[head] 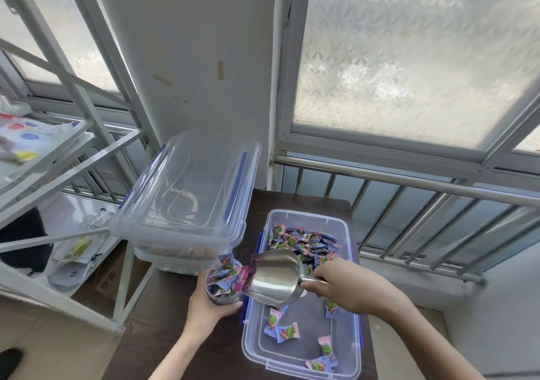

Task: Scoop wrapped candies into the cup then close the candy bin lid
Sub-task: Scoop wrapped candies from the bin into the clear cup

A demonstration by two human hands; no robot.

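Dark brown wooden table [163,330]: narrow top, far edge against the wall pillar and window railing; bare surface showing at the near left, beside the forearms.

Stack of clear plastic storage boxes with blue clips [187,192]: closed, at the table's far left corner, overhanging its left edge; a white metal shelving frame [73,134] stands close on that side.

Open clear rectangular plastic candy bin with blue latches [344,347]: fills the right half of the table, its right wall near the table's right edge. Lid off (not identifiable in view).

Wrapped candies in lilac, pink and green wrappers [304,241]: heaped at the bin's far end, a few scattered at the near end; bare bin floor between.

Shiny stainless-steel scoop [277,277]: over the bin's left wall, tipped mouth-down toward the cup, pink wrappers at its lip.

Small clear plastic cup [223,283]: just left of the bin, touching the scoop's lip, filled with candies to above its rim.

Right hand [344,287]: fingers closed round the scoop's short handle, above the bin's middle.

Left hand [209,306]: wrapped round the cup's lower part from the near side.
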